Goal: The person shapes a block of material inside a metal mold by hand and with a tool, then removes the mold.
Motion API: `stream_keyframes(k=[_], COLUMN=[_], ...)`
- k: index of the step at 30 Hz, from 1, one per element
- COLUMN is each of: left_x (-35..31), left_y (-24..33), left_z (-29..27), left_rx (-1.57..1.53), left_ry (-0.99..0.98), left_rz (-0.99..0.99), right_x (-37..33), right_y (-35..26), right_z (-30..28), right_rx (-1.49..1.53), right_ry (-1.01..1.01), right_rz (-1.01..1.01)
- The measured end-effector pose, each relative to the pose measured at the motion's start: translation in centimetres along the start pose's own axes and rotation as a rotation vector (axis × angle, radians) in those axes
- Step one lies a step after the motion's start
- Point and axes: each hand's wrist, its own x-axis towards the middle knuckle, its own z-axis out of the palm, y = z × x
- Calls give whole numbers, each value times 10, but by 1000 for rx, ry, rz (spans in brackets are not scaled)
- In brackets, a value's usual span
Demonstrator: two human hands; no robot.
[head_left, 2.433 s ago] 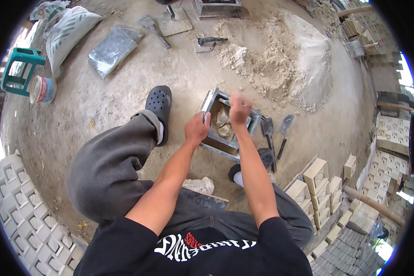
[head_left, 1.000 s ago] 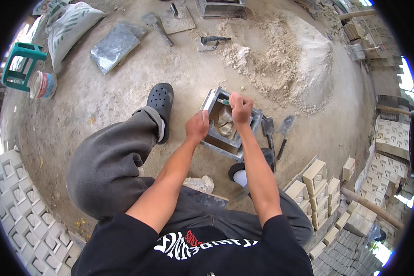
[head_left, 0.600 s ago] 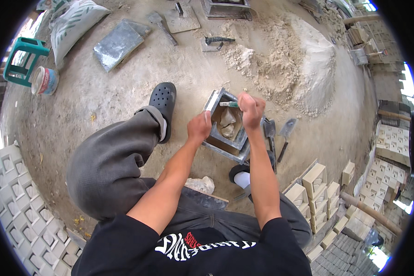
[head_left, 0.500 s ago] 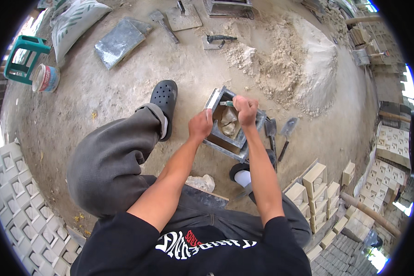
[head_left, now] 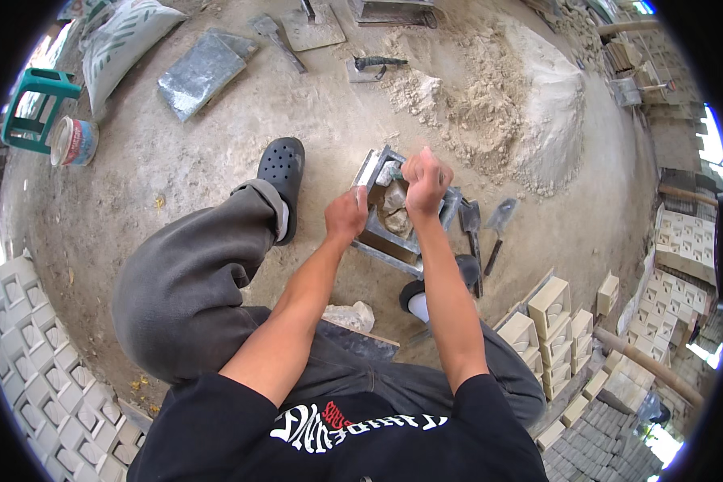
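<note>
A grey metal box mould point(head_left: 383, 259) stands on the ground in front of me, its inside divided. My left hand point(head_left: 346, 214) is closed on its left rim, thumb up. My right hand point(head_left: 427, 180) is a closed fist over the upper right part of the mould. A small green piece shows beside its fingers, but what it grips is mostly hidden. Inside the mould lies a pale, lumpy bundle point(head_left: 395, 210). A smaller whitish clump point(head_left: 388, 173) sits near its far corner, next to the right fist.
Two trowels point(head_left: 502, 215) point(head_left: 470, 218) lie right of the mould. Beyond spreads a sand heap point(head_left: 546, 112). Stacked pale blocks point(head_left: 549, 309) stand at near right. A float with a black handle point(head_left: 369, 71), metal sheet point(head_left: 205, 71), bucket point(head_left: 75, 142) and green stool point(head_left: 36, 104) are farther off.
My right fist has risen slightly and shifted left over the mould. The whitish clump by the far corner now shows. My left hand stays on the rim; the whole view has shifted slightly.
</note>
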Motion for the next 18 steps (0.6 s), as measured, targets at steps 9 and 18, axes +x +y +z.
stream_keyframes(k=[9,18], left_x=[0,2], left_y=[-3,1], left_z=[5,5], left_rx=[-39,3], left_ry=[25,17], left_rz=[29,17], right_x=[2,-6], right_y=[2,16], right_z=[-19,-28], right_rx=[14,-35], right_ry=[20,29], right_rz=[68,52])
